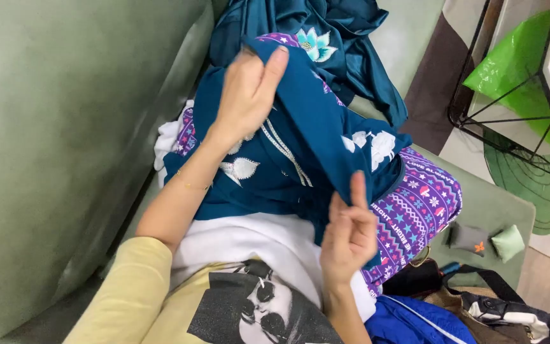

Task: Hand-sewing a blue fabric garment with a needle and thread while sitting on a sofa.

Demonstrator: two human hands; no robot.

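My left hand (pixel 248 89) grips the upper edge of a dark teal garment (pixel 313 121) with white flower embroidery, lifting it over the pile. My right hand (pixel 349 232) pinches the lower edge of the same garment, index finger raised. Under it lies a purple patterned garment (pixel 424 204) with stars and mushrooms. A white and yellow shirt with a black-and-white printed picture (pixel 256 299) lies nearest me.
The clothes rest on a green sofa (pixel 52 159). More teal cloth (pixel 345 32) lies at the far end. A blue item (pixel 415 322) and a dark bag (pixel 498 306) sit at the lower right. A black wire table (pixel 517 83) with a green bag stands on a patterned rug.
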